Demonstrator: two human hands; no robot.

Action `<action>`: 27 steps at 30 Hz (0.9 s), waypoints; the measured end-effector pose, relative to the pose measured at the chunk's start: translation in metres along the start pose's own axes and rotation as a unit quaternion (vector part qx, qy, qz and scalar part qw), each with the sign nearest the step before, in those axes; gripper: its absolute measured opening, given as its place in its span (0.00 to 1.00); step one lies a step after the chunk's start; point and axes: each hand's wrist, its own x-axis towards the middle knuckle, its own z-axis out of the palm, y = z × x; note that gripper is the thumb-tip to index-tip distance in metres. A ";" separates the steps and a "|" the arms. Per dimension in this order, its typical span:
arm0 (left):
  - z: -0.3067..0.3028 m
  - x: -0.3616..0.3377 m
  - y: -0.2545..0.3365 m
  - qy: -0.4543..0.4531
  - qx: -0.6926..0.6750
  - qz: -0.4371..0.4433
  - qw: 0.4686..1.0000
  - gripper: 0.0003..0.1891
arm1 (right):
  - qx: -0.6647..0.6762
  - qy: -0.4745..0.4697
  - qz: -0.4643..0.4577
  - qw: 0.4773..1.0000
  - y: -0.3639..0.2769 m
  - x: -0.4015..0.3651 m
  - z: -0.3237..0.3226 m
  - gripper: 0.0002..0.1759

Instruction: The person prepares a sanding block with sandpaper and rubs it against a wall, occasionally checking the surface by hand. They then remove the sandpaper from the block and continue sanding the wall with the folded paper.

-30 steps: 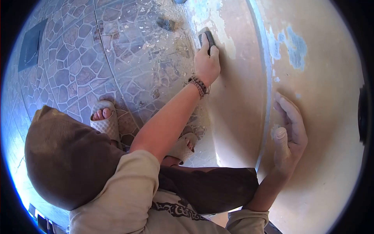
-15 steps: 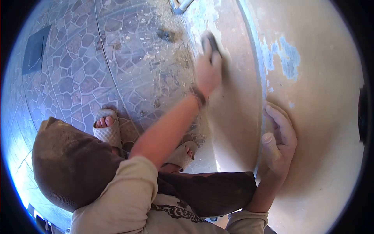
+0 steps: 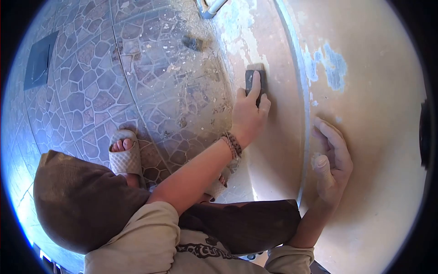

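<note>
Your left hand (image 3: pixel 250 116) grips the dark rectangular block (image 3: pixel 249 81) against the patchy beige wall (image 3: pixel 283 132), upper centre of frame; flat, even pressure should serve best. Your right hand (image 3: pixel 335 163) curls loosely, holding nothing.

Beige painted wall (image 3: pixel 388 128), flaked pale-blue patches (image 3: pixel 335 68); purple-grey crazy-paved floor (image 3: pixel 86 91), pale joints, loose debris (image 3: pixel 205 55) along wall base; flat dark-grey rectangular panel (image 3: pixel 40 61) on floor; bright bluish-white light (image 3: pixel 23 219) lower left
</note>
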 end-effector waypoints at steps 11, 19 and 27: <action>-0.006 0.033 0.001 -0.013 -0.028 -0.002 1.000 0.31 | 0.007 0.013 0.012 1.000 -0.001 -0.010 -0.007 0.39; -0.026 0.073 0.014 -0.067 -0.082 -0.020 0.994 0.27 | -0.015 -0.035 -0.034 0.999 0.002 -0.001 -0.010 0.42; -0.005 0.029 -0.002 0.026 -0.001 0.074 0.997 0.27 | 0.012 0.023 0.010 1.000 -0.008 -0.007 -0.007 0.39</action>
